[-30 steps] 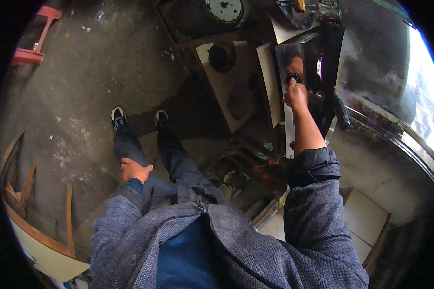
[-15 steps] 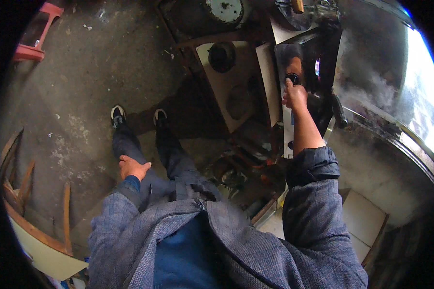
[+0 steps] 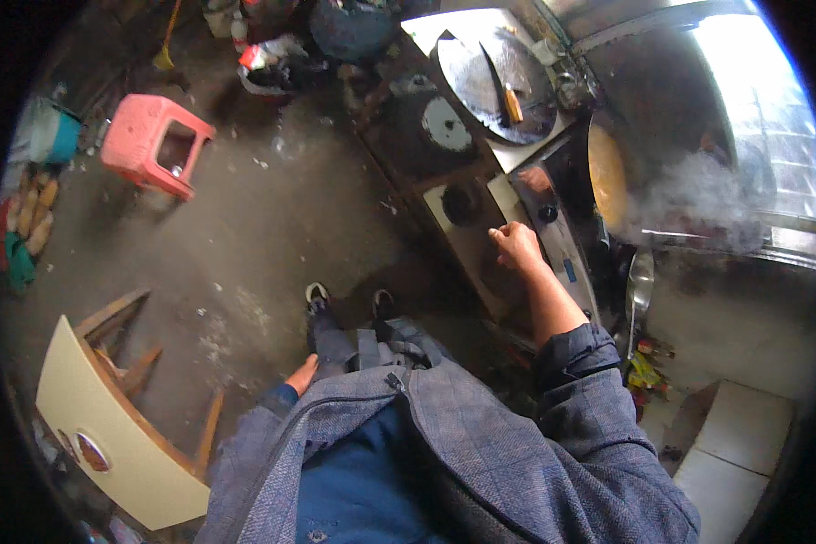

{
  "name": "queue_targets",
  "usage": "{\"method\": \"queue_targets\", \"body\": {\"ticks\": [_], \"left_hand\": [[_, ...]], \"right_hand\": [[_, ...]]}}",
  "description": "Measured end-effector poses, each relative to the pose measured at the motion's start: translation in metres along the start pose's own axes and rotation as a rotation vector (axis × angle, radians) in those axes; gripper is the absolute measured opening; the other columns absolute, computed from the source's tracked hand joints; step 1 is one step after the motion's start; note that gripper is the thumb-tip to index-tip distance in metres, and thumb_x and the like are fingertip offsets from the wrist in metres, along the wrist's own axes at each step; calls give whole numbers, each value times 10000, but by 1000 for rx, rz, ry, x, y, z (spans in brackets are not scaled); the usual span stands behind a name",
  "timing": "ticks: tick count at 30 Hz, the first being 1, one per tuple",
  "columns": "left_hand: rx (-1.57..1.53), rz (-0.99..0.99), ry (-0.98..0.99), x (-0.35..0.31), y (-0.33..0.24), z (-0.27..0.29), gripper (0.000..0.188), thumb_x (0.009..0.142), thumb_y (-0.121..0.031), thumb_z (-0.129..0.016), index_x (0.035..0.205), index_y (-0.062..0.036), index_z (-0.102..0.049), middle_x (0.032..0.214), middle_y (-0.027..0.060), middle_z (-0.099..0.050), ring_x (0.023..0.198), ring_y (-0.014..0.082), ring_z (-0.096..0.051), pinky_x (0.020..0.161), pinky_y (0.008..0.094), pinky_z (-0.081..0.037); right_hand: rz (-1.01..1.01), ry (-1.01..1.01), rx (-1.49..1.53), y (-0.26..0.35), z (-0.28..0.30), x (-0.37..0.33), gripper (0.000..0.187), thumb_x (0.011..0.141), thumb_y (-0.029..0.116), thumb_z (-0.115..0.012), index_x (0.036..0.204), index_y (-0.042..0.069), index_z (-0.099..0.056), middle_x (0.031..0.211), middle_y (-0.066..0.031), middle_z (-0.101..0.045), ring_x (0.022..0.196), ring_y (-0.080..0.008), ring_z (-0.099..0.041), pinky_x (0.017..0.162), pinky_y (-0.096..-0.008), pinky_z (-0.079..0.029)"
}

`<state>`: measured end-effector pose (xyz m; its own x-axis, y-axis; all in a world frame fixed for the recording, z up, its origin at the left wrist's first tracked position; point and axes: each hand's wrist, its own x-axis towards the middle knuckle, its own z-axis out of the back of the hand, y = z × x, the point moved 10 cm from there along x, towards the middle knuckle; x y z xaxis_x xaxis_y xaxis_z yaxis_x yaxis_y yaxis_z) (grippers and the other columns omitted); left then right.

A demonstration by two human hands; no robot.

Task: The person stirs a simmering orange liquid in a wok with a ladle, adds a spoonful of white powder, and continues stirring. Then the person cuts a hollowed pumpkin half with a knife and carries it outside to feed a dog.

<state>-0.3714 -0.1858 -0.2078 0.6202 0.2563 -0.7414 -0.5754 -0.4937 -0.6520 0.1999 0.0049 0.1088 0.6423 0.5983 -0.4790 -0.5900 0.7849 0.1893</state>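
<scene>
My right hand (image 3: 515,247) hangs in the air beside the stove's metal front panel (image 3: 567,263), apart from the round black knob (image 3: 548,213). Its fingers are curled in and pressed together, with nothing visible in them. Low by my left thigh is my left hand (image 3: 302,374); only part of it shows, and its fingers are mostly hidden. Past the panel, a round yellow-brown surface (image 3: 607,177) shows at the stove top, with steam (image 3: 698,204) to its right. A metal ladle (image 3: 641,276) lies near the panel's right side.
A wooden-handled tool (image 3: 513,103) lies on a large round grey surface (image 3: 480,77) at the far end. A pink stool (image 3: 154,140) stands at left. An overturned cream tabletop (image 3: 109,444) with wooden legs lies near left. White boxes (image 3: 739,426) sit at lower right.
My right hand has come off the black knob and drawn back from it. The view has shifted, bringing in more of the stool, tabletop and far stove end. My left hand is now more hidden.
</scene>
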Motion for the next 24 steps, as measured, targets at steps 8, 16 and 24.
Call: {"method": "queue_targets", "body": {"ticks": [8, 16, 24], "left_hand": [[-38, 187, -249, -78, -5, 61, 688, 1055, -508, -579, 1474, 25, -464, 1381, 236, -616, 1251, 339, -591, 1070, 419, -470], [-372, 203, -864, -150, -40, 108, 761, 1012, -451, -686, 1532, 48, -440, 1059, 123, -678, 833, 193, -633, 681, 377, -522], [-268, 488, -866, -197, -27, 65, 864, 934, -532, -755, 1528, 22, -461, 1453, 295, -601, 1329, 428, -602, 1056, 511, -514]], "right_hand": [[419, -639, -22, 154, 132, 57, 319, 912, 299, -773, 1120, 60, -738, 1074, -235, -731, 1047, -398, -709, 938, -492, -557], [695, -309, -470, 183, 118, 224, 368, 920, 310, -741, 1248, 144, -760, 1422, -121, -669, 1358, -366, -573, 1112, -455, -496], [330, -263, -431, 145, 140, 284, 623, 965, 189, -656, 1528, 39, -435, 1478, -268, -584, 1259, -455, -630, 1022, -493, -530]]}}
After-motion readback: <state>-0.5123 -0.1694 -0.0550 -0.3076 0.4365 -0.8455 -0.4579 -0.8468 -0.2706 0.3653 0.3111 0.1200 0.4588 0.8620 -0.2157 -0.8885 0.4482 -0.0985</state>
